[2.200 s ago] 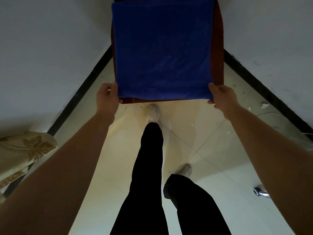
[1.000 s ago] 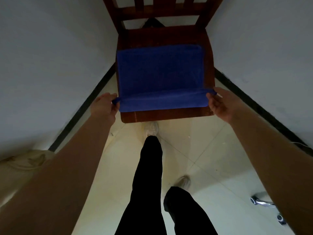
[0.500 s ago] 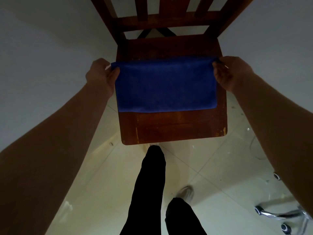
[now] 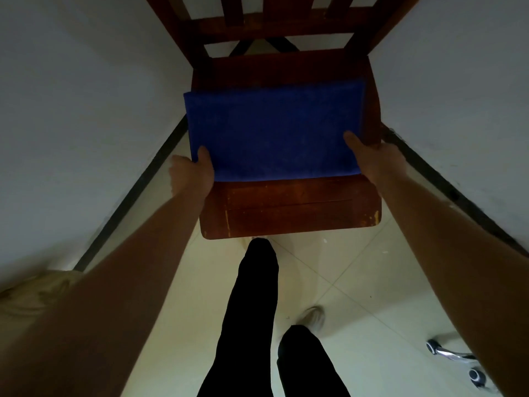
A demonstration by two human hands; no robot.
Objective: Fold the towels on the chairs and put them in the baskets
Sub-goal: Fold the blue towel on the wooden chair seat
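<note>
One blue towel (image 4: 274,130), folded into a flat rectangle, lies on the seat of one wooden chair (image 4: 289,210). It covers the middle and back of the seat and leaves the front strip bare; its left edge reaches just past the seat's left edge.

The left hand (image 4: 191,173) grips the towel's near left corner. Its thumb (image 4: 203,156) lies flat on top of the cloth and the other fingers curl round the edge beneath. The right hand (image 4: 372,159) holds the near right corner. Its thumb (image 4: 352,138) is laid on top, while the remaining fingers go down past the seat's right edge and cannot be seen, so how far they close cannot be told.

Below the seat's front edge stand the person's two dark trouser legs (image 4: 252,310) on a pale tiled floor (image 4: 357,282). Two caster wheels (image 4: 475,375) on a chrome base show at the lower right.
</note>
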